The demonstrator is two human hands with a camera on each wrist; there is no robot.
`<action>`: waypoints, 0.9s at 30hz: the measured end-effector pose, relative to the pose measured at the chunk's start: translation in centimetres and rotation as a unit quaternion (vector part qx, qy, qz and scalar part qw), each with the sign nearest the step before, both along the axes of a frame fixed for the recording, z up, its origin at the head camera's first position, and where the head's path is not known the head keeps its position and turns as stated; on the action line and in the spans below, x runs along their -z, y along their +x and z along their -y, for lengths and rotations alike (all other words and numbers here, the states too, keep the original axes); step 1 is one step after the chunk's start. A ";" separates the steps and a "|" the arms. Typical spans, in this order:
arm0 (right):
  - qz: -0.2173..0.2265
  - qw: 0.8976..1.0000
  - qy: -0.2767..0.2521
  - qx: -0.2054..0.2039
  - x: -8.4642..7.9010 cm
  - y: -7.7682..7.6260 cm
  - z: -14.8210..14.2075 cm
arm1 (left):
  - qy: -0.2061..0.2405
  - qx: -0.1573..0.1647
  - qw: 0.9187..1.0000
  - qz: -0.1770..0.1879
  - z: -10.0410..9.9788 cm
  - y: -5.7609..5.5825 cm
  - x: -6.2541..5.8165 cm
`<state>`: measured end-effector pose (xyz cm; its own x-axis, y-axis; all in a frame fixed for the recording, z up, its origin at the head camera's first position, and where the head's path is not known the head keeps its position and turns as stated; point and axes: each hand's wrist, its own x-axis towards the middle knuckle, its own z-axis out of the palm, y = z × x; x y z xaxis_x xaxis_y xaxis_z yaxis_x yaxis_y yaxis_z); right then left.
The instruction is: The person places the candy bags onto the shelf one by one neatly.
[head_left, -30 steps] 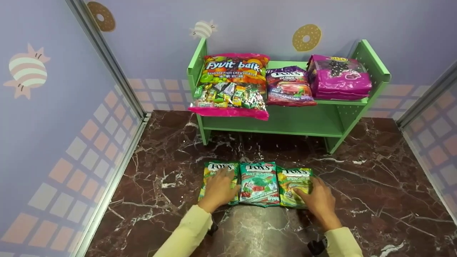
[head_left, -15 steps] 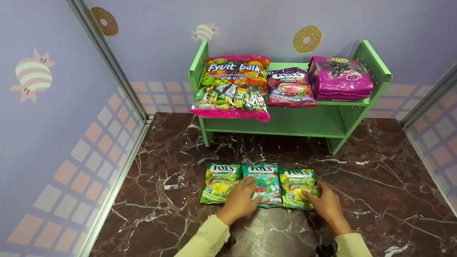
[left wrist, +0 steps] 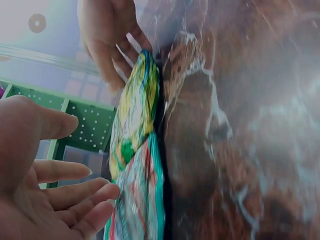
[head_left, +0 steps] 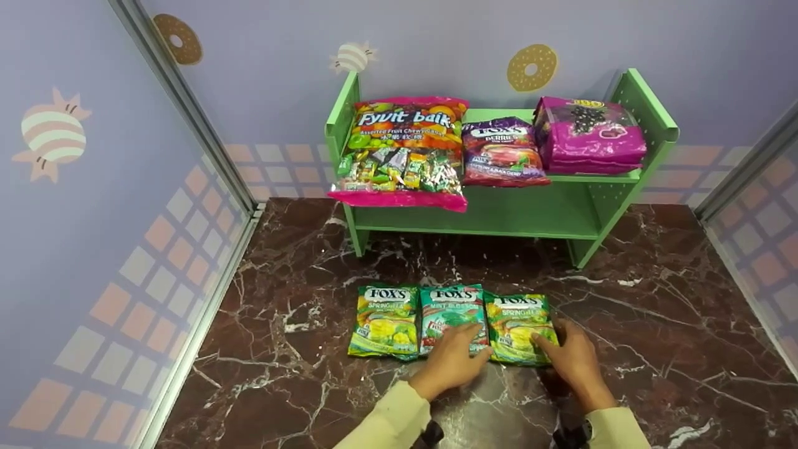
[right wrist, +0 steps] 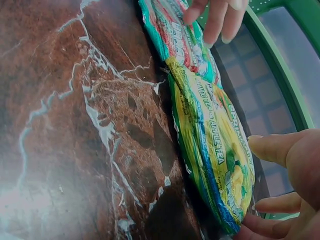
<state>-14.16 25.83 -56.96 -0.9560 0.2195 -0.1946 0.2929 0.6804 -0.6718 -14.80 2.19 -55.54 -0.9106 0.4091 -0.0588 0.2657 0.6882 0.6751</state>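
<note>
Three Fox's candy bags lie side by side on the dark marble surface in the head view. The left one is a yellow-green bag, the middle a teal mint bag, the right another yellow-green bag. My left hand hovers over or lightly touches the lower part of the mint bag, fingers loosely extended. At the right bag's outer edge is my right hand, its thumb over the top and its fingers along the side. In the right wrist view these fingers look relaxed beside the bag.
Behind the bags stands a green shelf. Its upper level carries a large Fyvit baik candy bag, a purple Fox's berries bag and a magenta pack. Patterned walls enclose the marble surface.
My left hand has moved right, from the left bag across to the lower part of the mint bag, uncovering the left bag. The right hand stays by the right bag's edge.
</note>
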 end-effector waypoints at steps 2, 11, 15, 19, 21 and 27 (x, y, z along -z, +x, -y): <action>-0.003 1.000 -0.001 0.001 0.0 -0.1 0.0 | 0.008 0.003 1.000 0.006 -0.5 0.0 0.1; -0.007 1.000 -0.006 0.005 0.3 -0.1 0.0 | 0.027 0.001 0.998 0.048 -1.9 0.0 0.6; -0.013 1.000 -0.011 0.005 0.6 -0.1 0.0 | 0.014 0.011 0.998 0.057 -2.3 0.1 0.8; -0.013 1.000 -0.012 0.004 0.7 0.0 0.0 | 0.005 0.015 0.998 0.064 -2.7 0.2 0.9; -0.012 1.000 -0.012 0.002 0.8 0.0 -0.1 | 0.002 0.015 0.998 0.063 -3.0 0.3 1.0; -0.014 1.000 0.001 0.003 1.0 0.0 -0.4 | -0.006 0.013 0.998 0.068 -3.8 0.3 1.1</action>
<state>-14.20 26.19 -58.00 -0.9599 0.2250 -0.1673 0.2777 0.6797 -0.6789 -14.46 6.02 -56.64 -0.8824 0.4318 -0.1869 0.1900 0.6904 0.6981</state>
